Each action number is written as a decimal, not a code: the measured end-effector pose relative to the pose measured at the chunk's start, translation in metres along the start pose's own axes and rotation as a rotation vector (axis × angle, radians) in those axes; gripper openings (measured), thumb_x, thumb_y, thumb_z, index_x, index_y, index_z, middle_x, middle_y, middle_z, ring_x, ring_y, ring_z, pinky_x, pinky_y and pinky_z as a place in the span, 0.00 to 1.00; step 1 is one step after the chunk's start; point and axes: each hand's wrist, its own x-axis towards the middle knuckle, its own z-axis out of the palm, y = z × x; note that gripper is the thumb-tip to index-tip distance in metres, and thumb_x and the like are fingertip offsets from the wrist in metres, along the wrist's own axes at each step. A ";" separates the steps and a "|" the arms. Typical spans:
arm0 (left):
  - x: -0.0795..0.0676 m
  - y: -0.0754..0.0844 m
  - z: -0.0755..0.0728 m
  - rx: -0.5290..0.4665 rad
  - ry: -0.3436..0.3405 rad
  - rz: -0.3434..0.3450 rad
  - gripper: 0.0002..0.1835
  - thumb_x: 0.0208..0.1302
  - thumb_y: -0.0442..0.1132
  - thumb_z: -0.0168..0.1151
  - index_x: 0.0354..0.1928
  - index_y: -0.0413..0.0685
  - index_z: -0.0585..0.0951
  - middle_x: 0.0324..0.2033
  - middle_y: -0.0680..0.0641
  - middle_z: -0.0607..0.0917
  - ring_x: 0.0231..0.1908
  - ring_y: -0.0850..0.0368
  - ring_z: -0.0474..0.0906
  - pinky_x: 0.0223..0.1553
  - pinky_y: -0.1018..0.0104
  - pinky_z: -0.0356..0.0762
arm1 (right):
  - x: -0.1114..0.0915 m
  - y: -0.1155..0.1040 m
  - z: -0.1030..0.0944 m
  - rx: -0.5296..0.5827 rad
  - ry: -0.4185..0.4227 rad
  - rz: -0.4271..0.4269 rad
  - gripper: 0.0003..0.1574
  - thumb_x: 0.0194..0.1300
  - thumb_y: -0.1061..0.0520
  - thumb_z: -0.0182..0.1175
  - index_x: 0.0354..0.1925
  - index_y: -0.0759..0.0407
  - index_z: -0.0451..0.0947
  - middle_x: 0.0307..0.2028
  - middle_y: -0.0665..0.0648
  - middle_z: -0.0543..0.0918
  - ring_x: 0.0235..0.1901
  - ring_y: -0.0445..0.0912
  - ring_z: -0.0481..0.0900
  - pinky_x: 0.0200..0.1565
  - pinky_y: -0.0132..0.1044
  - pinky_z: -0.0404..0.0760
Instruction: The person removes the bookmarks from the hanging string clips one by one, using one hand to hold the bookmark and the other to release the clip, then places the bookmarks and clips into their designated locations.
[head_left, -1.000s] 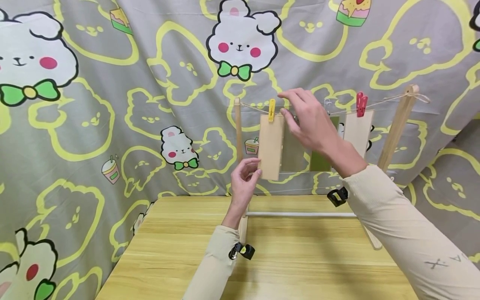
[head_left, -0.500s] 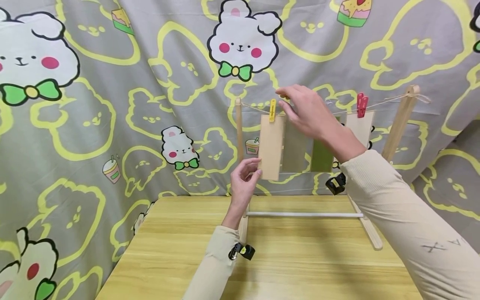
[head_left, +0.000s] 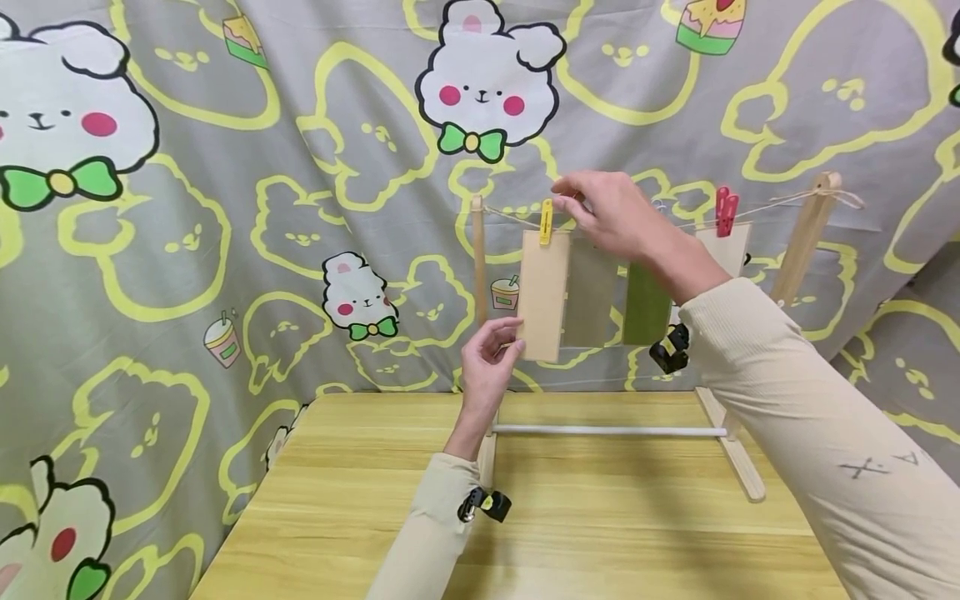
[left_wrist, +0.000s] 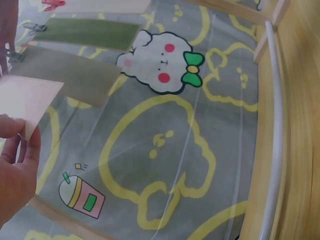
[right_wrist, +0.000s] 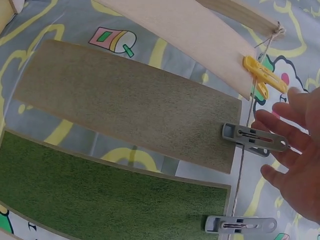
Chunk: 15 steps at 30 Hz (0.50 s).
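Observation:
My left hand [head_left: 487,362] pinches the lower left edge of a light beige card [head_left: 543,296] between thumb and fingers. The left wrist view shows that thumb [left_wrist: 11,126] over the card's corner. A yellow clothespin [head_left: 546,222] grips the card's top edge on a string line [right_wrist: 242,170]. My right hand [head_left: 611,212] is raised beside the clothespin's upper end. In the right wrist view its relaxed, spread fingers [right_wrist: 280,131] are right by the yellow handles, with nothing held. A grey clothespin [right_wrist: 255,139] on the neighbouring grey-brown panel [right_wrist: 135,105] overlaps the fingers there.
A green panel [head_left: 647,304] hangs from another grey clothespin [right_wrist: 240,225]. Farther right, a pale card [head_left: 723,250] hangs under a red clothespin [head_left: 726,212]. Wooden posts [head_left: 806,237] and a white crossbar [head_left: 607,431] form the rack on the wooden table [head_left: 360,517]. Behind hangs a patterned curtain [head_left: 285,225].
My right hand has drawn back slightly from above the hanging panels and turned, its thumb and fingertips now closer to the yellow clothespin's top. The left hand keeps its hold on the beige card.

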 end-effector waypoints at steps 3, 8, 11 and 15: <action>0.000 0.000 -0.001 -0.014 -0.004 0.005 0.16 0.60 0.16 0.62 0.51 0.29 0.82 0.38 0.26 0.83 0.37 0.58 0.81 0.38 0.74 0.79 | 0.004 -0.001 0.000 0.000 -0.014 -0.007 0.22 0.81 0.53 0.51 0.61 0.66 0.78 0.56 0.65 0.84 0.53 0.57 0.81 0.55 0.54 0.78; 0.000 0.001 -0.003 -0.014 0.000 -0.001 0.16 0.60 0.16 0.63 0.51 0.29 0.82 0.38 0.29 0.84 0.37 0.57 0.81 0.38 0.75 0.80 | 0.012 -0.004 -0.001 -0.023 -0.053 -0.026 0.22 0.80 0.54 0.52 0.60 0.68 0.79 0.52 0.66 0.85 0.50 0.57 0.82 0.53 0.53 0.79; -0.001 0.001 -0.002 -0.020 -0.009 -0.007 0.16 0.61 0.17 0.63 0.51 0.29 0.82 0.38 0.32 0.85 0.38 0.57 0.81 0.39 0.74 0.80 | 0.013 -0.005 -0.002 -0.048 -0.085 -0.022 0.22 0.81 0.55 0.51 0.60 0.69 0.79 0.53 0.67 0.85 0.50 0.57 0.81 0.54 0.53 0.78; -0.001 0.001 -0.001 -0.036 -0.014 -0.018 0.16 0.61 0.17 0.64 0.51 0.29 0.82 0.39 0.34 0.86 0.39 0.55 0.82 0.40 0.73 0.80 | 0.013 -0.005 -0.004 -0.067 -0.108 -0.020 0.21 0.81 0.56 0.50 0.59 0.68 0.80 0.54 0.67 0.84 0.51 0.58 0.80 0.55 0.54 0.78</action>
